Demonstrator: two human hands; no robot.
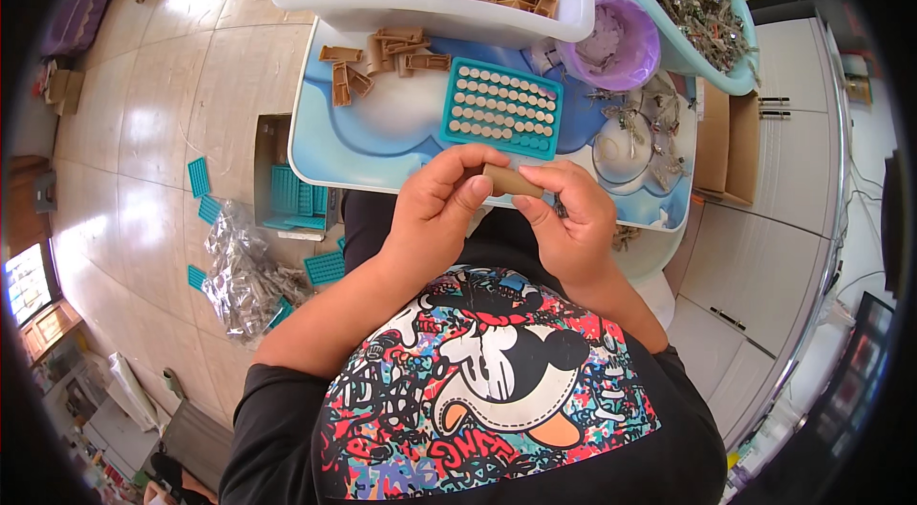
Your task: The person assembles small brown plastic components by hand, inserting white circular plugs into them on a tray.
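Both hands hold a tan plastic piece [513, 181] just in front of the table's near edge. My left hand [435, 194] pinches its left end between thumb and fingers. At the other end, my right hand [573, 204] grips it with thumb and forefinger. Just beyond the hands lies a teal grid tray [450, 96] with rows of small pale round pieces; some spots in its front row show no pale piece. Farther left on the table is a loose pile of similar brown plastic pieces [387, 54].
A white bin [430, 18] full of brown pieces stands at the back. Right of it are a purple-lined bucket [642, 42] and a pale teal basin [748, 37] heaped with small parts. Cardboard boxes [740, 156] flank the table. Clear plastic bags [239, 276] and teal trays [325, 267] lie on the floor.
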